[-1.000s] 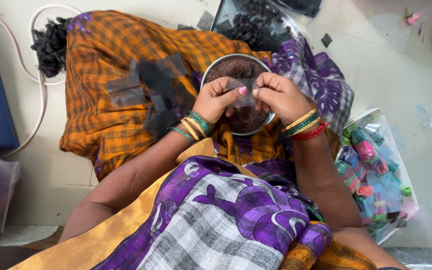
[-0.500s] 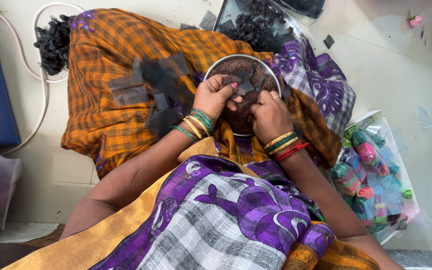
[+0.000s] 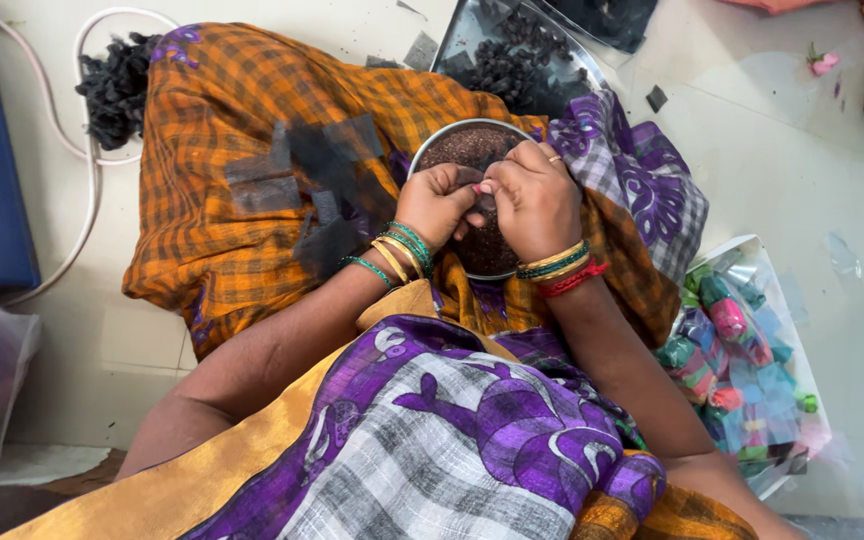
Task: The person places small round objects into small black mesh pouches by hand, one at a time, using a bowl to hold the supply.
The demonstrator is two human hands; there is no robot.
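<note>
Hands pressed close over the round steel bowl (image 3: 472, 200) of dark grains on the lap, left hand (image 3: 439, 203) and right hand (image 3: 532, 200) pinching something small and dark between fingertips; likely spill onto the orange checked cloth (image 3: 222, 150) if the bowl tips.

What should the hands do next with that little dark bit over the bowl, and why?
Probably finish pinching it closed. The left hand and right hand meet fingertip to fingertip over the round metal bowl of dark brown grains, both gripping a small dark piece that is too hidden to identify. Cut dark squares wait on the orange checked cloth.
</note>
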